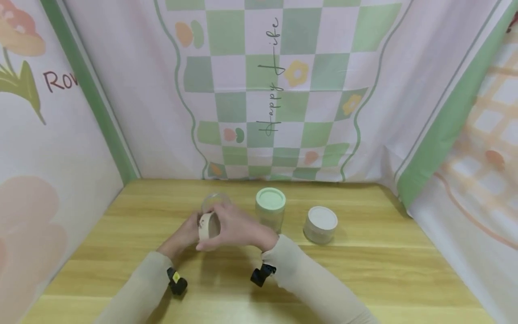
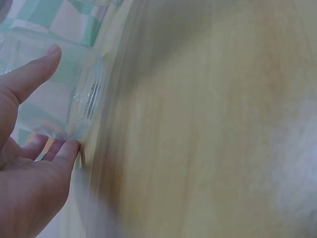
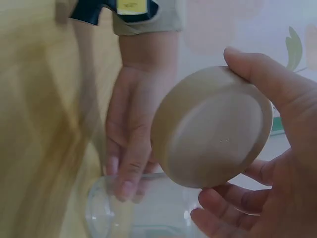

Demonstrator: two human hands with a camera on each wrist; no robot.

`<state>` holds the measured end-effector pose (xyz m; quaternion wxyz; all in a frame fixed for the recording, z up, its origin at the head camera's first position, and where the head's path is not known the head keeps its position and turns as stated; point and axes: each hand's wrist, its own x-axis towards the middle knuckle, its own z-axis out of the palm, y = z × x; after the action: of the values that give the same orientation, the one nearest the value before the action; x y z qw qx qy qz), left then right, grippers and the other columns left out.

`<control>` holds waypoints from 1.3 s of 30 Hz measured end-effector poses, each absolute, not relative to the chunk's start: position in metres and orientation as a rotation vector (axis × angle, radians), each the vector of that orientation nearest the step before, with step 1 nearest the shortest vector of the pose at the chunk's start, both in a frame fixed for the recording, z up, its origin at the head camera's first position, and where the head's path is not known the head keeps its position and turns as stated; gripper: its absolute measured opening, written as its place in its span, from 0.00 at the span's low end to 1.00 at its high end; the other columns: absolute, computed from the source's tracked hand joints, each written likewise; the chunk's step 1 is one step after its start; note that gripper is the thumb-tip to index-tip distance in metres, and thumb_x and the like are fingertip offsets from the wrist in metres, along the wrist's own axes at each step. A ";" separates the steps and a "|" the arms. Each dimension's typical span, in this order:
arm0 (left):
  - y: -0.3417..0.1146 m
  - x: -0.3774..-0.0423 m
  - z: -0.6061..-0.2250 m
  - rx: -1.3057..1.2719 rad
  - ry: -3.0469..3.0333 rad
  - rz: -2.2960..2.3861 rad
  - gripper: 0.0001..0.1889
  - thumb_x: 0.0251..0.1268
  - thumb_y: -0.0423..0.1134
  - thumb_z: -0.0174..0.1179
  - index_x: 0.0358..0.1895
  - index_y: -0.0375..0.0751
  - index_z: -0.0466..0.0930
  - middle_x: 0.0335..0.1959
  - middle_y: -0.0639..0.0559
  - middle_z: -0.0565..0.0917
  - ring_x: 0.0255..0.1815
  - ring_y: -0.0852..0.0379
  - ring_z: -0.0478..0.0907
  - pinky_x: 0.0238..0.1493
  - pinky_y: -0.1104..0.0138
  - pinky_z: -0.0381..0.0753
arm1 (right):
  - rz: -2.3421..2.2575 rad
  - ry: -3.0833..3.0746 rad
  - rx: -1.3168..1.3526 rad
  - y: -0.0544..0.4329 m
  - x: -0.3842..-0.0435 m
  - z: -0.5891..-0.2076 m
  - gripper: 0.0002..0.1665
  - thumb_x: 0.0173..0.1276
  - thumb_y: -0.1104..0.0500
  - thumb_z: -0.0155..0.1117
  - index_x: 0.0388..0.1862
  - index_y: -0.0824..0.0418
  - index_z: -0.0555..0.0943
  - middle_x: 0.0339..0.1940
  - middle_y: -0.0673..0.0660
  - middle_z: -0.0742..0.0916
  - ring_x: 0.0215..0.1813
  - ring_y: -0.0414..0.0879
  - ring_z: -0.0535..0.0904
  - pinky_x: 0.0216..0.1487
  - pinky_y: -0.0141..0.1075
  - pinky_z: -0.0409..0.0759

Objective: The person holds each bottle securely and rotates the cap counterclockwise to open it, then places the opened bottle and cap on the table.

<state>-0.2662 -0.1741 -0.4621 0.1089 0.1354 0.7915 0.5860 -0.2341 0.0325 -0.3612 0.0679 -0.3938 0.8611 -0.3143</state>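
Right wrist cam: right hand (image 3: 297,144) pinched the beige lid (image 3: 215,131) edgewise, left hand (image 3: 138,116) gripped the clear jar (image 3: 161,208), probably for steadiness.

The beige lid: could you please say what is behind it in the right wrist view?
The left hand and clear jar show partly; whatever the lid covers is hidden.

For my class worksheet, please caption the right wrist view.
Right hand grips a beige lid by its edge; beyond, the left hand holds a clear jar.
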 end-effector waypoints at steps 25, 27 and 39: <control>-0.174 -0.266 -0.462 0.163 2.375 1.672 0.46 0.64 0.44 0.70 0.75 0.30 0.51 0.74 0.29 0.59 0.75 0.32 0.56 0.74 0.46 0.56 | -0.933 2.346 -1.251 0.036 -0.222 -0.416 0.47 0.54 0.45 0.82 0.61 0.64 0.66 0.46 0.49 0.78 0.45 0.36 0.76 0.46 0.26 0.78; -0.174 -0.266 -0.462 0.154 2.378 1.663 0.45 0.64 0.45 0.70 0.75 0.30 0.51 0.74 0.29 0.58 0.75 0.32 0.56 0.74 0.45 0.56 | -0.929 2.348 -1.248 0.036 -0.221 -0.418 0.48 0.53 0.45 0.82 0.62 0.64 0.66 0.46 0.50 0.80 0.45 0.36 0.77 0.47 0.26 0.78; -0.169 -0.263 -0.460 0.154 2.418 1.637 0.49 0.61 0.46 0.72 0.74 0.27 0.51 0.74 0.27 0.57 0.74 0.30 0.56 0.73 0.42 0.57 | -0.719 2.398 -1.420 0.037 -0.223 -0.433 0.55 0.53 0.45 0.83 0.71 0.69 0.66 0.60 0.58 0.81 0.57 0.40 0.77 0.57 0.27 0.74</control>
<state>-0.2626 -0.1693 -0.4595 0.1086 0.0524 0.8220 0.5565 -0.2231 0.0369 -0.4331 0.1314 -0.4892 0.8258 -0.2478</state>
